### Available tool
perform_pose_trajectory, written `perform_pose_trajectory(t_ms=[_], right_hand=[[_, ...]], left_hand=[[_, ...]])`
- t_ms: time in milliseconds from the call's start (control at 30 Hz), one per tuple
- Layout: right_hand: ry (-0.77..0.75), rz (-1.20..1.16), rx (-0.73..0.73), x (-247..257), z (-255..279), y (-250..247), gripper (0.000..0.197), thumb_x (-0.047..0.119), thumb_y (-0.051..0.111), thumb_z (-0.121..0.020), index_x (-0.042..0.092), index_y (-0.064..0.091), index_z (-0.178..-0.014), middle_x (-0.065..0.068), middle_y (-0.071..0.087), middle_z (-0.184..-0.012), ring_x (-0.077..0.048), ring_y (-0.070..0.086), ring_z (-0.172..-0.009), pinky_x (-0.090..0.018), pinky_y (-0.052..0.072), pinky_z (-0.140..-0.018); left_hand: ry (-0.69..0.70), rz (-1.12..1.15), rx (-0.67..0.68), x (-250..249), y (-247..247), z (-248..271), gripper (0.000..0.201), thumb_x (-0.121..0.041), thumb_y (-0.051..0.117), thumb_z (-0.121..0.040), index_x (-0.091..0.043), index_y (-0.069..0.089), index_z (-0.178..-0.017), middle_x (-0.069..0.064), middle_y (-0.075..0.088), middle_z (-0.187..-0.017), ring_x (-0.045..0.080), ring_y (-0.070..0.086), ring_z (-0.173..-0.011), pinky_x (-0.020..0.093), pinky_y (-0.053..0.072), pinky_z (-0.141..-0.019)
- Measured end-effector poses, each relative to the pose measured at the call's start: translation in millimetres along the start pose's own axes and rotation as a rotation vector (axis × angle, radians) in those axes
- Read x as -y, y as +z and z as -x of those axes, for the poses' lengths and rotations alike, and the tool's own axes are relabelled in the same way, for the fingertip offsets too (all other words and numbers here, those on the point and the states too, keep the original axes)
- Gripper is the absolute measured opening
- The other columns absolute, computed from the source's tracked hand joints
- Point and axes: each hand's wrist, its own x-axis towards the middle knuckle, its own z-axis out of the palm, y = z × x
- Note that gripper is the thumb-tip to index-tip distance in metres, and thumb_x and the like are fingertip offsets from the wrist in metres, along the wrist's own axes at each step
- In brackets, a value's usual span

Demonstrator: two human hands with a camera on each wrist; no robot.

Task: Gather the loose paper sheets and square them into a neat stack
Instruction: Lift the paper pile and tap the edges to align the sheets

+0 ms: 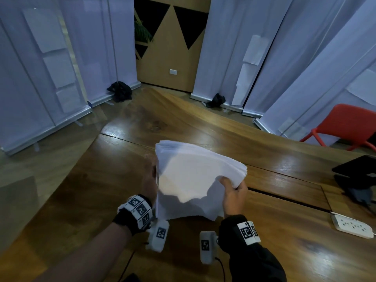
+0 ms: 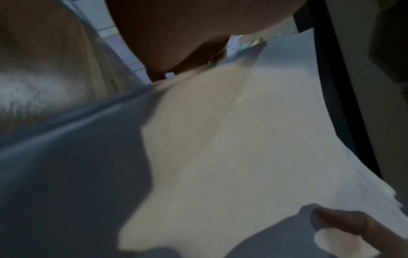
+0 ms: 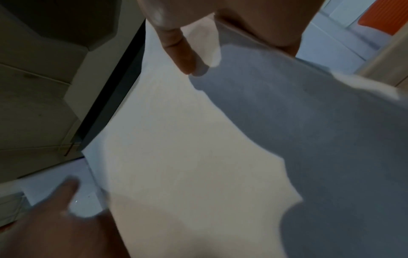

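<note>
Above wooden worktop (image 1: pixel 114 180): sheaf of white paper sheets (image 1: pixel 189 180) held up on edge, far edges fanned and uneven. Right hand (image 1: pixel 234 197) pinching right side, thumb on front face. Left hand (image 1: pixel 149 180) against left edge, mostly hidden; grip cannot tell.

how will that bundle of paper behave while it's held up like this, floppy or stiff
Probably floppy: the paper curves between the left hand and right hand instead of staying flat. Sheets likely slide easily, since their edges fan out unevenly at the right corner. Standing on the table, it would likely slump once let go.
</note>
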Motion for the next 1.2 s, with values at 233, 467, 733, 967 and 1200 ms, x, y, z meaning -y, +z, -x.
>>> perform_pose_trajectory(t_ms=[233,467,733,967,1200], right_hand=[[0.018,0.016,-0.03,-0.2,-1.9,-0.3,0.034,0.013,0.065,-0.081,0.003,0.063,-0.113,-0.009,0.069,-0.108,-0.021,0.063,-0.1,-0.03,0.05,-0.078],[-0.129,-0.025,-0.003,2.3,5.1,-10.0,0.04,0.015,0.056,-0.07,-0.01,0.06,-0.101,-0.008,0.065,-0.092,-0.004,0.064,-0.08,-0.013,0.05,-0.064],[-0.116,-0.011,-0.018,0.4,5.0,-13.8,0.032,0.009,0.058,-0.082,0.005,0.057,-0.114,-0.011,0.065,-0.106,-0.027,0.062,-0.102,-0.035,0.05,-0.084],[-0.334,-0.054,-0.072,36.1,17.4,-1.2,0.055,0.069,0.063,-0.067,0.026,0.05,-0.097,-0.006,0.056,-0.089,-0.02,0.053,-0.078,-0.032,0.044,-0.069],[-0.233,0.069,-0.23,36.8,17.9,7.3,0.045,0.064,0.068,-0.064,0.047,0.037,-0.092,0.008,0.046,-0.092,-0.021,0.05,-0.088,-0.037,0.044,-0.08]], left_hand=[[0.167,-0.476,0.141,12.7,-19.3,8.5,0.078,-0.062,0.076,-0.057,-0.014,0.058,-0.115,-0.004,0.068,-0.106,0.002,0.067,-0.095,0.019,0.057,-0.076],[0.032,-0.451,-0.117,-3.9,1.4,-9.3,0.035,0.002,0.072,-0.072,-0.028,0.054,-0.072,-0.007,0.059,-0.071,0.009,0.056,-0.065,0.011,0.041,-0.046],[-0.046,-0.529,0.038,15.8,-5.1,-3.6,0.027,-0.01,0.06,-0.047,-0.019,0.057,-0.072,0.002,0.058,-0.081,0.015,0.054,-0.076,0.026,0.045,-0.07],[-0.022,-0.657,0.075,17.9,-8.5,-9.2,0.045,-0.011,0.059,-0.048,0.007,0.068,-0.088,0.017,0.065,-0.092,0.034,0.06,-0.088,0.044,0.054,-0.082],[-0.007,-0.707,0.091,19.6,-12.3,-9.7,0.042,-0.013,0.06,-0.049,0.004,0.069,-0.087,0.014,0.065,-0.089,0.035,0.062,-0.088,0.049,0.055,-0.082]])
